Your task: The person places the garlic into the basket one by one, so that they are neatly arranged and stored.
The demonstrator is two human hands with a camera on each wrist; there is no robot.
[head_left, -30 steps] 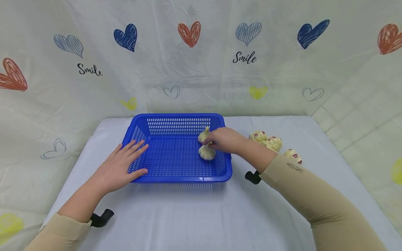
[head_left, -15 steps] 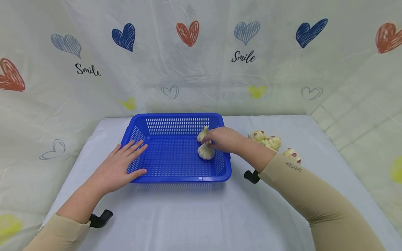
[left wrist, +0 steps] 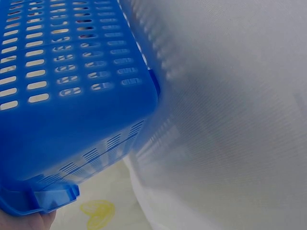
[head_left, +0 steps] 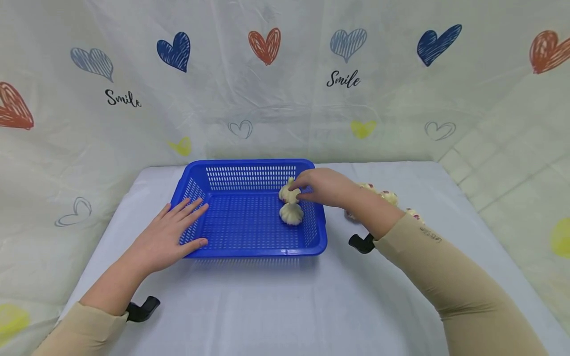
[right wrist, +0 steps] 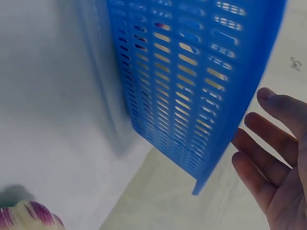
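Two white garlic bulbs, a back bulb [head_left: 286, 194] and a front bulb [head_left: 291, 214], sit close together at the right side of a blue perforated basket [head_left: 249, 253]. My right hand [head_left: 327, 188] is over the basket's right rim beside the back bulb. Its fingers are loosely bent and hold nothing, as the right wrist view confirms. My left hand [head_left: 162, 243] rests at the basket's left rim with its fingers spread. In the left wrist view only a bit of that hand [left wrist: 29, 222] shows below the basket corner [left wrist: 76, 124].
Several purple-streaked garlic bulbs [head_left: 389, 197] lie on the white-covered table [head_left: 249, 306] to the right, partly hidden by my right forearm. One such bulb [right wrist: 33, 216] appears low in the right wrist view. Behind the table hangs a heart-printed sheet [head_left: 303, 84].
My right hand has let go of the front garlic bulb and lifted slightly up and away to the right. The bulb stays in the basket. My left hand keeps its place on the rim.
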